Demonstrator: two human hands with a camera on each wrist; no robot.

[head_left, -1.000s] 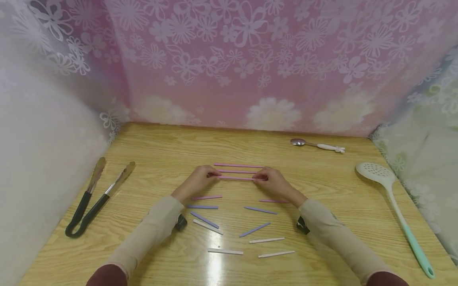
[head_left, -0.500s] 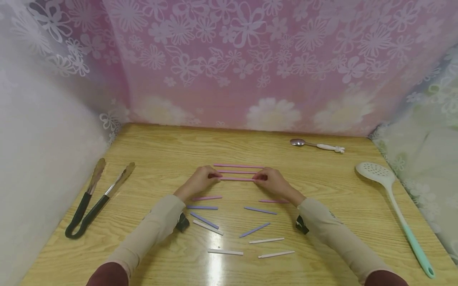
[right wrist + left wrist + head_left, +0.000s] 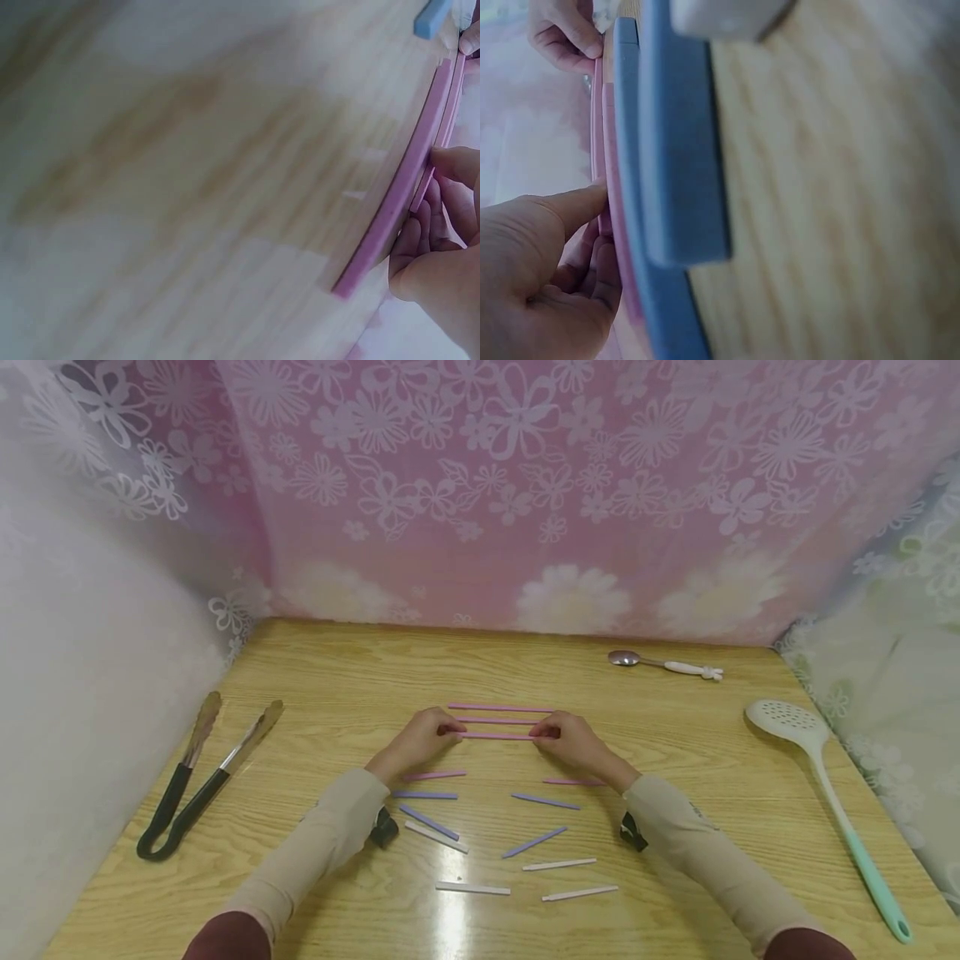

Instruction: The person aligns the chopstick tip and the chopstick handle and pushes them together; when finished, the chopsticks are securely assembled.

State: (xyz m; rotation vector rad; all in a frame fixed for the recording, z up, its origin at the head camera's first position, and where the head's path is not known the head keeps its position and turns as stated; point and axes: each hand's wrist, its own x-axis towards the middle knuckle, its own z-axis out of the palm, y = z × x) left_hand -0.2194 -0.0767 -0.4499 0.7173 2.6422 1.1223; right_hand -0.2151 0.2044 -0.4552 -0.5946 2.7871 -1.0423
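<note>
Table in light wood grain spreads before us, and over its middle we see the left hand and the right hand facing each other. Each holds one end of the nearest long pink stick in a narrow pinch, thumb against fingertips, so that it runs straight between them; we cannot tell whether it touches the wood. Just beyond it lie the middle pink stick, partly covered by the hands, and the far pink stick, roughly parallel.

Closer to us, in a loose column on the left, we count one short pink stick, two left blue sticks and two left white sticks, one of these just beside a blue one. A similar column on the right has another pink stick, two right blue sticks and two right white sticks.

Tongs with black handles lie spread on the left side, a white slotted spoon with a mint-green handle slants on the right, and a teaspoon rests near the back, before a pink floral cloth
</note>
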